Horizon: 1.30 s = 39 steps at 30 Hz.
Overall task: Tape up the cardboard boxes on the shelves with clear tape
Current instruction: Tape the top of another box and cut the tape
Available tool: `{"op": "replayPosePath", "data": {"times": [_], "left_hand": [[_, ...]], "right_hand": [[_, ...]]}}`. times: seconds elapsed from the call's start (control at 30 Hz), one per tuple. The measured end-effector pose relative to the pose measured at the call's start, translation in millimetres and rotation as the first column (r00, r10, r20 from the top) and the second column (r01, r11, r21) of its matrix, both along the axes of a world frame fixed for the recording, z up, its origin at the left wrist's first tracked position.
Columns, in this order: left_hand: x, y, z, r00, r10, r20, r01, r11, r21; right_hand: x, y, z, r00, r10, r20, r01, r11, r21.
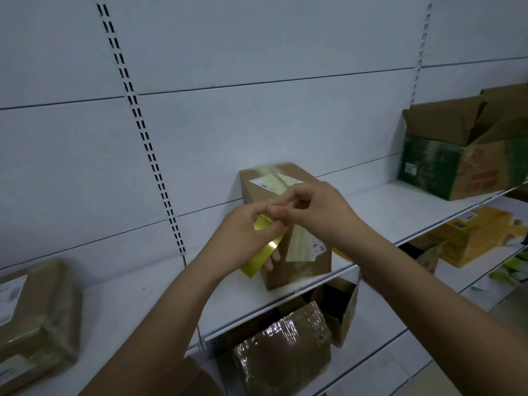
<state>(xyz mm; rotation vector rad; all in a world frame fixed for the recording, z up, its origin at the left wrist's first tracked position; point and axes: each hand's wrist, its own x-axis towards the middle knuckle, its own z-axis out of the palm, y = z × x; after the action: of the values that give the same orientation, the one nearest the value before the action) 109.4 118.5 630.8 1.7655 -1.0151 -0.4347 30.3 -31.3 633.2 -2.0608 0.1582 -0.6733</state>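
A brown cardboard box (297, 268) stands near the front edge of the white shelf (400, 212), with yellowish tape along its top seam and down its front. Both hands are raised in front of it. My left hand (245, 238) grips a yellowish roll of tape (264, 252), fingers curled round it. My right hand (314, 210) pinches the tape's loose end at the roll, fingertips meeting those of the left hand. The strip between them is too clear to make out.
A taped, wrapped box (37, 318) lies at the left on the same shelf. An open green and brown box (463, 155) stands at the right. Below are a plastic-wrapped box (283, 355), an open box (343, 310) and yellow packs (474, 238).
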Motion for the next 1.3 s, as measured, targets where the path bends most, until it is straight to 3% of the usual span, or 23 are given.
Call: {"op": "replayPosePath", "data": {"times": [0.17,0.23,0.3,0.37,0.47,0.73,0.93,1.0,1.07,1.13,1.2,1.3], "left_hand": [[6.5,4.8,12.7,0.987,-0.148,0.060,0.138,0.979,0.153],[19.8,13.8,22.1,0.958,-0.097,0.271,0.016,0.958,0.288],[36.7,32.5,31.4,0.825,-0.041,0.564,-0.221,0.894,0.389],[52.9,48.4,36.3,0.753,-0.026,0.658,-0.339,0.841,0.421],[70.5,49.9,38.9,0.767,0.006,0.641,-0.340,0.851,0.400],[108.9,25.0,18.3,0.770,-0.027,0.637,-0.293,0.872,0.391],[121.5,-3.7,-17.9,0.820,-0.015,0.573,-0.211,0.921,0.327],[122.0,-11.7,-31.8,0.822,0.026,0.568,-0.219,0.937,0.274],[120.7,-17.7,-43.3,0.811,0.054,0.583,-0.230,0.945,0.231],[119.5,-21.5,-50.6,0.793,0.070,0.605,-0.242,0.948,0.208],[120.5,-23.3,-53.0,0.793,0.082,0.604,-0.241,0.952,0.188],[123.6,-24.5,-52.4,0.784,0.036,0.620,-0.199,0.961,0.195]], "right_hand": [[-11.9,-8.7,3.7,0.996,-0.087,0.021,0.085,0.992,0.090],[-27.2,-33.9,7.8,0.970,-0.226,0.087,0.210,0.963,0.169],[-47.3,-75.1,10.9,0.904,-0.398,0.158,0.355,0.902,0.245],[-56.8,-102.8,9.6,0.882,-0.454,0.125,0.413,0.874,0.256],[-42.9,-116.5,-4.4,0.896,-0.443,0.012,0.428,0.872,0.237],[-9.4,-140.4,-28.9,0.895,-0.444,-0.044,0.431,0.834,0.344],[33.8,-123.5,-77.6,0.959,-0.261,-0.108,0.273,0.755,0.597],[45.7,-120.5,-85.7,0.930,-0.358,-0.078,0.348,0.794,0.499],[49.0,-121.7,-84.4,0.861,-0.496,-0.112,0.508,0.838,0.197],[42.7,-124.0,-81.5,0.786,-0.598,-0.161,0.604,0.797,-0.013],[30.2,-121.5,-78.2,0.728,-0.683,-0.058,0.685,0.727,0.034],[21.0,-101.8,-67.8,0.603,-0.749,0.276,0.772,0.635,0.038]]}}
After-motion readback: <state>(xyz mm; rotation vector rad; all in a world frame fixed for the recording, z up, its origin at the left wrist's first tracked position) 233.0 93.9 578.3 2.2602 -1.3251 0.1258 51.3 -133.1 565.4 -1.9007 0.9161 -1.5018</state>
